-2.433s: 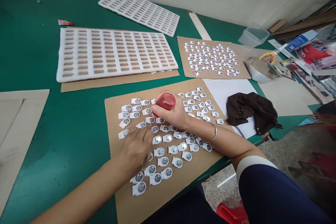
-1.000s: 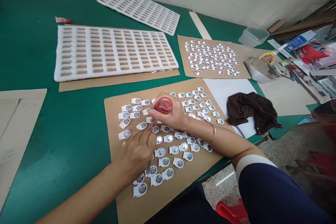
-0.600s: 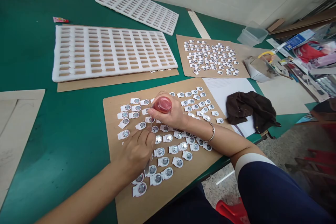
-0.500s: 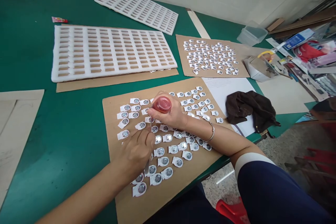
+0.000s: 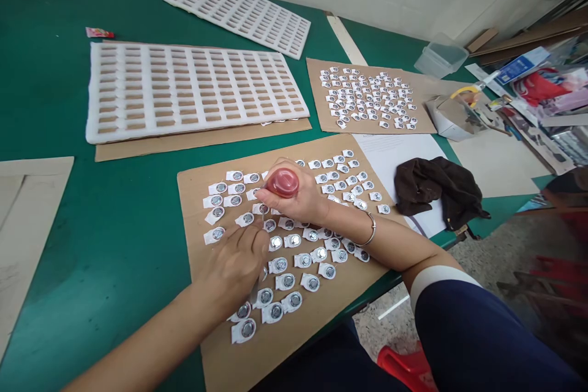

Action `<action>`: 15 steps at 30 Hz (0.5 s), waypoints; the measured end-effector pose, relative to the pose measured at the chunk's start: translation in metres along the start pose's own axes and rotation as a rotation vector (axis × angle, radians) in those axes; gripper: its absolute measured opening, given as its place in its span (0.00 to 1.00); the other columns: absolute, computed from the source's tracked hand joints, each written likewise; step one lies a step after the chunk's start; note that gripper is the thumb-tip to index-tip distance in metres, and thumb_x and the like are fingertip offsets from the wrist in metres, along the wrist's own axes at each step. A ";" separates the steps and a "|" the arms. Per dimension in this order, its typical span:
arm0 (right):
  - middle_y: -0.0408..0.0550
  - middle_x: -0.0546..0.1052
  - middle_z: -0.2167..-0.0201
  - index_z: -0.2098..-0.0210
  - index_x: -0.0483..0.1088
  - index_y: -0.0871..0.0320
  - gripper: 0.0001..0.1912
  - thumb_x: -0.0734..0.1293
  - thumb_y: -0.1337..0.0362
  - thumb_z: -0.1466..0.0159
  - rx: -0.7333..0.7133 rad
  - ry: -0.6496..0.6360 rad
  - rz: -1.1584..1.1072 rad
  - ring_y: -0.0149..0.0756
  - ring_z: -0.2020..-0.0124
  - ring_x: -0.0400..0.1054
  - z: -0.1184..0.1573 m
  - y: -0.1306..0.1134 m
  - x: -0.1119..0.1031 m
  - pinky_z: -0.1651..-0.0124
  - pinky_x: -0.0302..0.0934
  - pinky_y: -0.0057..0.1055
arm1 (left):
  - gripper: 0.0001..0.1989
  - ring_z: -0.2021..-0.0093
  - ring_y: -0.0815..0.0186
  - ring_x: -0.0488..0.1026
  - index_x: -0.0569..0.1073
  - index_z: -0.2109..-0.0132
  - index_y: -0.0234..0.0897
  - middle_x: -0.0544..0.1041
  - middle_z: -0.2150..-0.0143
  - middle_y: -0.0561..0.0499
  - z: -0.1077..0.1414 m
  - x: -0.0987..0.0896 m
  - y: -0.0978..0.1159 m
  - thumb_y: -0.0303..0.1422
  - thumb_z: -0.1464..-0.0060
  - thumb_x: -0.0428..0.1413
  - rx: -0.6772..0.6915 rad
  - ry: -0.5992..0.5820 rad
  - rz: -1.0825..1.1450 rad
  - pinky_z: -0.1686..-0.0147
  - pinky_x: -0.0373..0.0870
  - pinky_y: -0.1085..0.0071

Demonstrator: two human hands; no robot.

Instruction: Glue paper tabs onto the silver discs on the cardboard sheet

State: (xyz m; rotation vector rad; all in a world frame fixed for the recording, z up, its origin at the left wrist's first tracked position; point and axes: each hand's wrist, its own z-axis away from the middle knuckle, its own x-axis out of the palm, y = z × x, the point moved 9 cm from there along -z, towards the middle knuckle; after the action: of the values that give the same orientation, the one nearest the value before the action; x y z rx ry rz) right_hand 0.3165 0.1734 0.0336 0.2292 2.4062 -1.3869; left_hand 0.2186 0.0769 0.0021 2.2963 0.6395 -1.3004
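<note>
Right hand with its grip closed round a red, rounded object, the smooth end of which projects from the fist on the thumb side; its lower end is hidden by the hands. Left hand, just below and to the left, with the fingers bent narrowly round a slender grey tool; the tool's rear end juts out beneath the palm, while its tip cannot be made out. Both hands are over the middle of a cardboard sheet on the green surface, among white tabs bearing round metallic discs; the fingers cover several of these, and which one is being touched cannot be told. Relative to the frame 2.4 s earlier, the red object stands slightly lower and farther left, a tab beyond the right hand formerly concealed is now exposed, and the whole view has shifted a little, so that the white slotted tray appears farther left. The paper beside the dark cloth carries a printed heading and faint lines too small to read; the blue box at right bears pale lettering, likewise illegible, and the markings on the pink packet are indistinct.
</note>
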 end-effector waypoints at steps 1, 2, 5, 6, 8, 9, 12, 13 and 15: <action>0.43 0.71 0.72 0.72 0.66 0.56 0.12 0.71 0.57 0.43 -0.006 0.000 -0.001 0.33 0.70 0.66 0.000 0.000 0.000 0.64 0.66 0.35 | 0.10 0.65 0.58 0.73 0.67 0.63 0.32 0.75 0.65 0.41 -0.001 -0.001 0.000 0.18 0.47 0.45 -0.001 -0.004 0.008 0.62 0.73 0.60; 0.43 0.70 0.72 0.72 0.66 0.56 0.12 0.71 0.57 0.43 -0.011 0.000 -0.001 0.33 0.70 0.66 0.000 0.000 0.000 0.64 0.66 0.35 | 0.10 0.67 0.59 0.72 0.66 0.64 0.33 0.74 0.66 0.42 -0.003 -0.003 -0.001 0.18 0.48 0.45 -0.004 -0.008 0.015 0.64 0.73 0.60; 0.44 0.71 0.72 0.72 0.65 0.56 0.12 0.71 0.57 0.43 -0.015 -0.002 0.009 0.32 0.70 0.66 0.000 -0.001 -0.001 0.64 0.66 0.35 | 0.09 0.71 0.61 0.71 0.65 0.66 0.35 0.73 0.70 0.46 -0.009 -0.009 -0.004 0.18 0.48 0.45 -0.020 -0.009 0.047 0.68 0.72 0.63; 0.44 0.71 0.72 0.72 0.66 0.56 0.12 0.71 0.57 0.43 -0.020 0.000 0.013 0.32 0.70 0.66 0.000 -0.001 -0.001 0.64 0.66 0.35 | 0.09 0.72 0.61 0.71 0.65 0.66 0.35 0.73 0.71 0.46 -0.011 -0.011 -0.005 0.19 0.48 0.45 -0.029 -0.002 0.063 0.69 0.72 0.64; 0.44 0.70 0.72 0.72 0.66 0.57 0.12 0.71 0.58 0.43 -0.036 0.007 0.016 0.32 0.70 0.66 0.000 -0.003 -0.002 0.64 0.65 0.34 | 0.08 0.71 0.60 0.72 0.66 0.65 0.35 0.73 0.71 0.47 -0.014 -0.016 -0.009 0.20 0.47 0.45 -0.048 0.007 0.109 0.70 0.71 0.64; 0.44 0.70 0.72 0.71 0.66 0.57 0.12 0.71 0.58 0.43 -0.044 0.011 0.016 0.32 0.70 0.66 0.000 -0.004 -0.002 0.64 0.65 0.34 | 0.07 0.71 0.61 0.73 0.66 0.65 0.36 0.74 0.71 0.47 -0.016 -0.017 -0.012 0.21 0.46 0.46 -0.064 0.002 0.146 0.70 0.71 0.65; 0.44 0.70 0.73 0.71 0.67 0.57 0.12 0.71 0.57 0.43 -0.044 0.013 0.030 0.32 0.71 0.66 0.000 -0.004 -0.004 0.64 0.65 0.34 | 0.06 0.70 0.63 0.73 0.67 0.64 0.36 0.75 0.69 0.49 -0.017 -0.015 -0.026 0.23 0.44 0.47 -0.150 -0.065 0.314 0.70 0.69 0.68; 0.44 0.71 0.73 0.71 0.67 0.57 0.12 0.71 0.57 0.43 -0.039 0.010 0.038 0.32 0.70 0.66 0.000 -0.003 -0.004 0.63 0.66 0.34 | 0.06 0.70 0.64 0.73 0.68 0.64 0.37 0.75 0.69 0.50 -0.017 -0.013 -0.032 0.24 0.44 0.48 -0.187 -0.091 0.373 0.70 0.68 0.69; 0.44 0.71 0.73 0.70 0.66 0.57 0.12 0.71 0.57 0.43 -0.038 0.006 0.047 0.32 0.70 0.66 0.001 -0.003 -0.004 0.63 0.66 0.34 | 0.05 0.70 0.66 0.73 0.69 0.63 0.38 0.76 0.68 0.52 -0.017 -0.010 -0.044 0.27 0.43 0.49 -0.279 -0.134 0.463 0.70 0.67 0.71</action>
State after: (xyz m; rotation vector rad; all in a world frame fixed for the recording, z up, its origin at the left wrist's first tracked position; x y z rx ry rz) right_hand 0.3197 0.1716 0.0373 0.2784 2.4135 -1.3210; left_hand 0.2002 0.1201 0.0127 1.9565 0.2059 -1.0550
